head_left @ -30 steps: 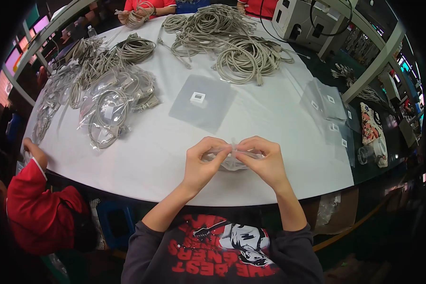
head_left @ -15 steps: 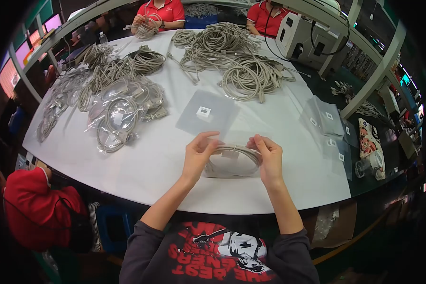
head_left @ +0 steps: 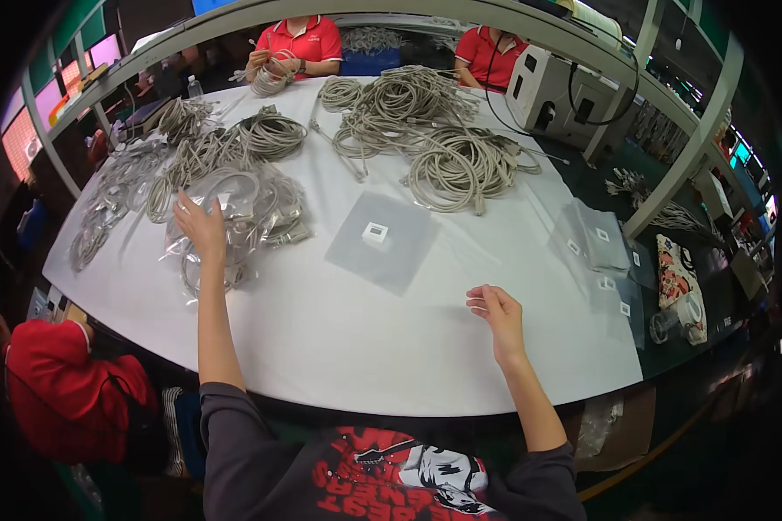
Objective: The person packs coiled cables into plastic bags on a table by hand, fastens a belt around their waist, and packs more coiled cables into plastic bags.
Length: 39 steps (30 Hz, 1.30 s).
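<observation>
My left hand (head_left: 202, 227) reaches over the heap of bagged cables (head_left: 265, 204) on the left of the table, its fingers apart. A clear bag with a coiled grey cable lies under and beside that hand; part of it is hidden. My right hand (head_left: 499, 317) hovers over the white table near its front edge, fingers loosely bent and holding nothing. Between the hands, farther back, lies a stack of flat clear plastic bags (head_left: 356, 252) with a white label (head_left: 374, 233) on top.
Coiled grey cables (head_left: 460, 169) are heaped at the back of the white table (head_left: 365, 347). More clear bags (head_left: 601, 239) lie at the right edge. A metal frame (head_left: 691, 143) stands on the right. Co-workers in red sit at the back and at the left (head_left: 78, 382).
The bagged cable coil has left the spot between my hands. My left hand has moved left to the bagged heap; my right hand has let go. The view has tilted slightly upward.
</observation>
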### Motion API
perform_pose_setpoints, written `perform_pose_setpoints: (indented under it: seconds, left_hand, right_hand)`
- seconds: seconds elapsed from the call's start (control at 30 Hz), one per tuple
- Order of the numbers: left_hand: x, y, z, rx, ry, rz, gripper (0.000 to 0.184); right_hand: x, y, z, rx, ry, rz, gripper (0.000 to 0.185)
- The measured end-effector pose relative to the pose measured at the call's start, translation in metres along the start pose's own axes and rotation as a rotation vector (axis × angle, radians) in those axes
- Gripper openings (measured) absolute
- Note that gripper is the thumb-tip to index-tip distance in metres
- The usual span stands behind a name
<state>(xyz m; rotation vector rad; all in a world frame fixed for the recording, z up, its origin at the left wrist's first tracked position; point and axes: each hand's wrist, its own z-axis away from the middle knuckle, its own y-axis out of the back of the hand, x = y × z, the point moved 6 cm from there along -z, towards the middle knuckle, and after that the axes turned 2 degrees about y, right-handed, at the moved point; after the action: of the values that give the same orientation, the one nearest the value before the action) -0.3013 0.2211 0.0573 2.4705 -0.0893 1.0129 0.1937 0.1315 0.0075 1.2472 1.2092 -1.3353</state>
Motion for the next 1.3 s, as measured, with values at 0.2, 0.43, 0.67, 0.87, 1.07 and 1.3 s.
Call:
perform_pose_setpoints:
  seconds: [0.2, 0.43, 0.67, 0.87, 1.07, 1.3]
  left_hand:
    - [-0.012, -0.034, 0.020, -0.251, -0.142, -0.445, 0.041]
    - [0.123, -0.038, 0.169, -0.539, -0.630, -0.013, 0.036]
    - [0.142, -0.029, 0.243, -0.755, -0.928, 0.306, 0.029]
    - [0.131, -0.035, 0.235, -0.778, -0.858, 0.384, 0.024]
    - [0.129, -0.036, 0.239, -0.807, -0.849, 0.395, 0.024]
    - [0.126, -0.043, 0.242, -0.859, -0.797, 0.301, 0.027]
  right_hand:
    - [0.023, -0.008, -0.060, -0.118, 0.025, 0.317, 0.023]
    - [-0.014, -0.045, -0.184, -0.037, 0.569, 1.038, 0.023]
    - [-0.049, -0.082, -0.274, 0.092, 0.970, 1.377, 0.024]
    - [-0.046, -0.094, -0.296, -0.133, 1.022, 1.731, 0.019]
    - [-0.127, -0.045, -0.274, 0.199, 0.816, 1.220, 0.017]
    - [-0.181, -0.003, -0.252, 0.340, 0.747, 0.995, 0.023]
